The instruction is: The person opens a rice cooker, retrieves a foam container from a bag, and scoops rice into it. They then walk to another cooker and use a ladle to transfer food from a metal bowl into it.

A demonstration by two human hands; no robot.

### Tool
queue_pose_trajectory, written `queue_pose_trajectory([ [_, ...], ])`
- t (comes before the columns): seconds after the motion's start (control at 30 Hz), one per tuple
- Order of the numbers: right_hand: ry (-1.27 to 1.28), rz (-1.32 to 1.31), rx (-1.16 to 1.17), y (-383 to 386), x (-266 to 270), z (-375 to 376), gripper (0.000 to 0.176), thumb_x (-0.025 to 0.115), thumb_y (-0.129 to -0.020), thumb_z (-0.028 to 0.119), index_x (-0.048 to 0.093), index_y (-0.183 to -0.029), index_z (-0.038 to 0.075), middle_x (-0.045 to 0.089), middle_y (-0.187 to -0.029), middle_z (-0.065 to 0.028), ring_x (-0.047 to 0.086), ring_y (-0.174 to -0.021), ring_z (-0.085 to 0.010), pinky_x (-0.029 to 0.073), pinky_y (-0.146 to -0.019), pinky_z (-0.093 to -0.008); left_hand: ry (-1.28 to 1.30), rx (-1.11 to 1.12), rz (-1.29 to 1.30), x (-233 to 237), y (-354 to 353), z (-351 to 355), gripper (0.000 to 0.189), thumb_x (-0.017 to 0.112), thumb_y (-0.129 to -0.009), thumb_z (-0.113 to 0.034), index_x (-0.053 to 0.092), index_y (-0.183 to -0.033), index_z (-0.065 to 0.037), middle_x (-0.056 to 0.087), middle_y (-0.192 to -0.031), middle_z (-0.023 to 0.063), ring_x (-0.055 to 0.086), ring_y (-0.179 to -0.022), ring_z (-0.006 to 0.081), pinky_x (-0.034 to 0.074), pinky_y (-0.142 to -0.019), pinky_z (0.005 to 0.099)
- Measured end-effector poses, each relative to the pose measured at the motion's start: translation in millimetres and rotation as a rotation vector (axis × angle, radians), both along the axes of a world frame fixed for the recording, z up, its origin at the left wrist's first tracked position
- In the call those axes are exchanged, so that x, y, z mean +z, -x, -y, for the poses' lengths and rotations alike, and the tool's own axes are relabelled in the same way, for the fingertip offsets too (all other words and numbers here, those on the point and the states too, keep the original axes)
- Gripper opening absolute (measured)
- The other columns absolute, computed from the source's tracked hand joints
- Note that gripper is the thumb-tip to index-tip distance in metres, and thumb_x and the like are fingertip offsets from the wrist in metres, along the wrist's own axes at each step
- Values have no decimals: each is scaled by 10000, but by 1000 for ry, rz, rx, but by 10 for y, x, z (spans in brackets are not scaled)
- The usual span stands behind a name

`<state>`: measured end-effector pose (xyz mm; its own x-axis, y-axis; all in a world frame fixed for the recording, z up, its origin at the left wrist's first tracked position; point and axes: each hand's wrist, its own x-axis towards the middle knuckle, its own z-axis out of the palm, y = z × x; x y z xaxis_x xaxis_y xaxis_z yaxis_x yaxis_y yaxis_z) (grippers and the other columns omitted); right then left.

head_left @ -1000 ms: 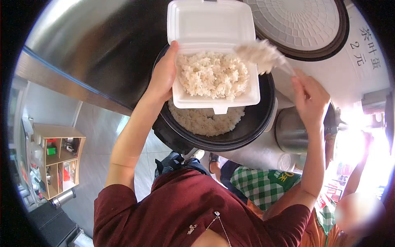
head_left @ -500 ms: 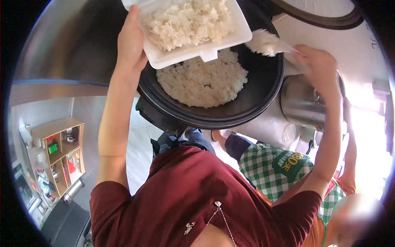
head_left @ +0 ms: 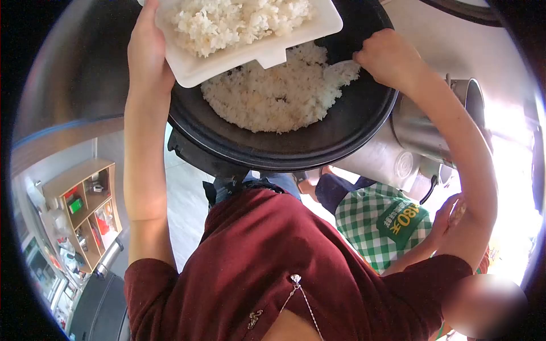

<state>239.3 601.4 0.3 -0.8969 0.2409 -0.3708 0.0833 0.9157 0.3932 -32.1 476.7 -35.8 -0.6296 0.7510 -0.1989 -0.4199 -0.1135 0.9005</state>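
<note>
White foam box, tilted, is filled with cooked rice. My left hand grips its left side. Below and behind the box sits a large black cooker pot with a mound of rice on its bottom. My right hand is closed round the handle of a pale rice paddle, whose blade touches the right edge of the rice mound. Rice clings to the blade, and the handle is mostly hidden by my fingers.
A steel pot stands right of the cooker. A co-worker in a green checked apron is at the lower right, a hand near my right forearm. At the far left are a wooden shelf and a dark bin.
My right hand and the paddle have moved left and down into the pot, onto the rice. The foam box has shifted left and slightly up in view with my left hand.
</note>
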Motion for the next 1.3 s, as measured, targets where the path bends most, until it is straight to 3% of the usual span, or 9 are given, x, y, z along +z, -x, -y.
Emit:
queue_pose_trajectory([
  [0.33, 345, 90, -78, 30, 18, -129, 106, 583, -653, 161, 629, -709, 83, 596, -683, -105, 581, -735, -263, 457, -690, -353, 19, 42, -1, 72, -22, -170, 383, 398, -887, -281, 447, -1130, 10, 538, -1091, 100, 543, -966, 193, 432, -831, 306],
  [0.4, 425, 90, -122, -3, 4, -192, 122, 587, -665, 177, 637, -729, 87, 594, -679, -109, 580, -730, -267, 456, -688, -360, -263, -188, 123, 155, -127, -221, 445, 347, -893, -328, 429, -1156, 21, 518, -1123, 138, 511, -1017, 243, 387, -896, 343],
  [0.5, 585, -72, -113, -79, -133, -351, 173, 603, -681, 223, 649, -780, 89, 604, -693, -128, 581, -723, -291, 455, -688, -354, -296, -230, 131, 128, -112, -335, 465, 379, -880, -338, 417, -1169, 25, 513, -1136, 132, 507, -1027, 250, 382, -904, 341],
  [0.67, 1155, -121, -520, -137, 96, -596, 288, 623, -711, 253, 627, -858, 5, 629, -760, -112, 586, -701, -188, 443, -652, -279, -40, 17, -5, 152, -122, -523, 406, 388, -890, -296, 436, -1137, 22, 530, -1096, 113, 535, -982, 212, 422, -847, 325],
  [0.9, 873, -757, -689, -492, 1027, -468, 186, 627, -738, 139, 627, -855, -5, 624, -720, -95, 563, -640, -119, 432, -596, -224, -64, -138, 135, 137, -267, -770, 468, 340, -907, -346, 390, -1191, 22, 467, -1180, 127, 473, -1070, 203, 367, -908, 320],
  [0.97, 348, -1230, -442, -415, 913, -342, 144, 636, -736, 113, 633, -840, 14, 606, -671, -80, 539, -549, -114, 413, -520, -221, -51, -242, 125, 175, -325, -791, 490, 310, -912, -361, 366, -1211, 24, 456, -1190, 127, 460, -1082, 204, 347, -922, 321],
  [1.03, -71, -1183, -190, -428, 751, -347, 149, 672, -690, 127, 637, -826, 79, 508, -544, -47, 486, -457, -174, 384, -443, -282, -64, -298, 113, 178, -425, -837, 504, 307, -910, -372, 350, -1222, 21, 431, -1215, 129, 446, -1096, 202, 345, -923, 322],
  [1.17, -193, -1240, -209, -404, 549, -367, 151, 671, -688, 115, 636, -831, 78, 528, -560, -50, 490, -449, -175, 388, -434, -278, -69, -355, 118, 247, -459, -881, 519, 310, -907, -382, 333, -1234, 21, 409, -1235, 130, 429, -1116, 205, 342, -929, 321],
  [1.3, 117, -1477, -420, -296, 428, -400, 140, 653, -712, 96, 637, -843, 50, 602, -647, -70, 535, -485, -148, 414, -466, -239, -55, -412, 165, 284, -355, -950, 527, 320, -903, -386, 327, -1242, 18, 403, -1243, 129, 419, -1130, 217, 341, -937, 325],
])
